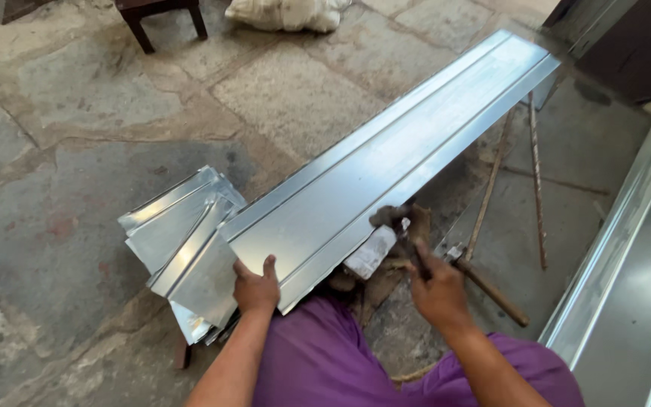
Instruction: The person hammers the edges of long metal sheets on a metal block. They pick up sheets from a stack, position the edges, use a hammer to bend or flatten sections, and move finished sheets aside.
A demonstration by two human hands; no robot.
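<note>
A long ribbed sheet-metal panel [386,162] runs diagonally from the far right down to my lap. My left hand [256,285] grips its near end, thumb on top. Under that end lies a stack of shorter cut metal pieces [178,234]. My right hand [435,283] is closed around the handle of a dark hammer [395,220] whose head rests at the panel's right edge, beside a small silver metal block [371,252].
A second hammer with a wooden handle [491,290] lies on the stone floor to my right, near two thin rusty rods [536,181]. More sheet metal [634,286] fills the right edge. A dark stool [161,19] and a white sack [284,13] stand far off.
</note>
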